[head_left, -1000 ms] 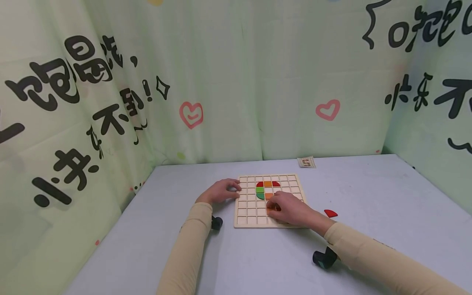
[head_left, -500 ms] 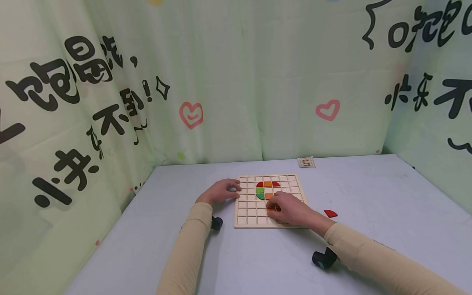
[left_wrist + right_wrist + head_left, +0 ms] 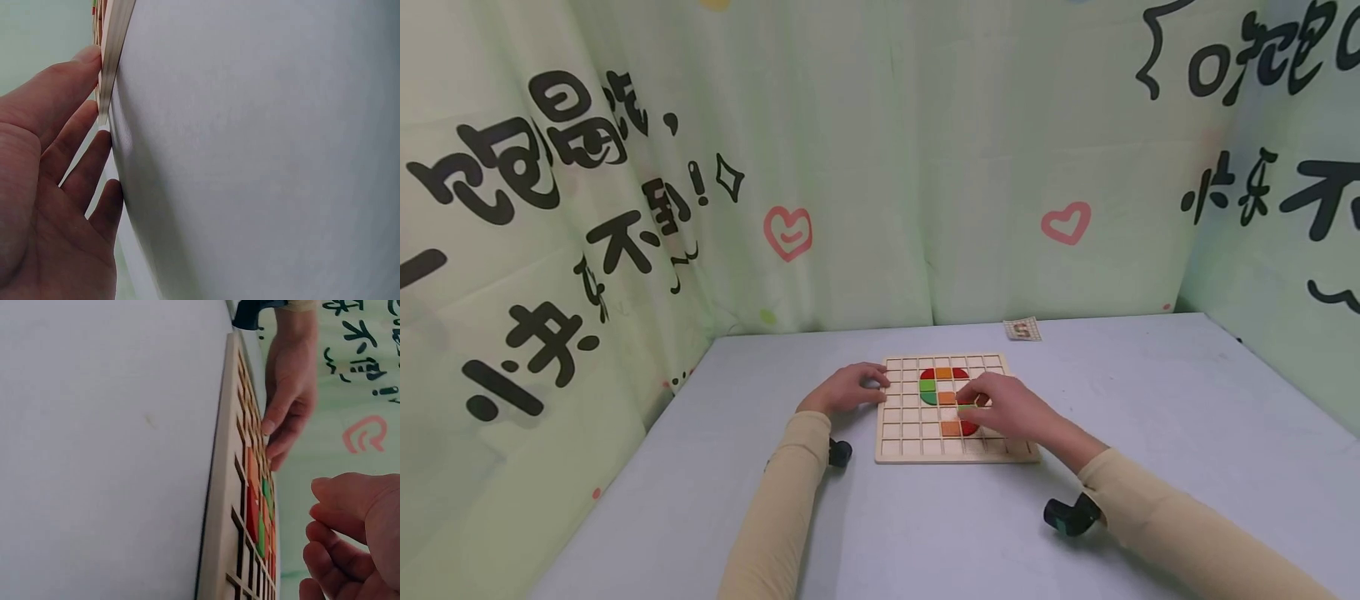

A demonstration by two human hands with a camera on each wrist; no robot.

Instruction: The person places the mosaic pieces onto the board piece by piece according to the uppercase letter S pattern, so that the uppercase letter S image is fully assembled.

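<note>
A square wooden grid board lies on the table with coloured tiles in its middle cells. Near its back are red, orange and red tiles; a light green tile and a dark green tile sit on the left. Closer to the front are an orange tile and a red tile. My left hand touches the board's left edge, fingers nearly straight. Above the board hovers my right hand, thumb and index close together. In the right wrist view, nothing shows between those fingertips.
A small patterned card lies near the table's back edge. White table surface extends around the board. A printed curtain hangs behind and at both sides. A dark wrist camera hangs under the right sleeve.
My right hand has risen and shifted back and right, uncovering the front orange and red tiles. The loose red tile on the table right of the board no longer shows. The left hand stays put.
</note>
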